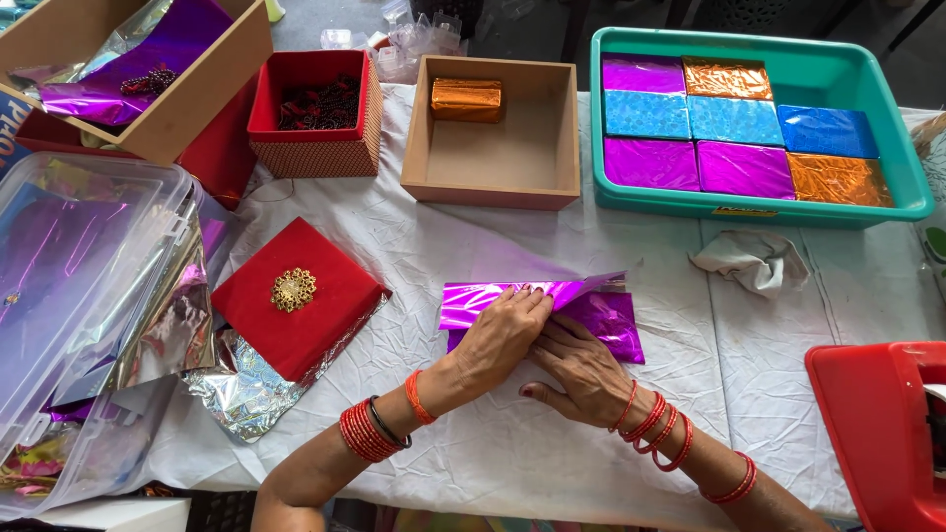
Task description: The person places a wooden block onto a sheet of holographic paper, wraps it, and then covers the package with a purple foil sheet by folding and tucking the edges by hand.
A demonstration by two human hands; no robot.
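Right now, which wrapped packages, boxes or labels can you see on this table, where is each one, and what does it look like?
Purple foil package: table centre, flat, under left hand and right hand.
Foil-wrapped blocks: teal tray, purple, blue, orange.
Orange wrapped block: inside open tan box.
Red lid: left of the hands, square, gold ornament.
Yellow label: tray's front rim, small.
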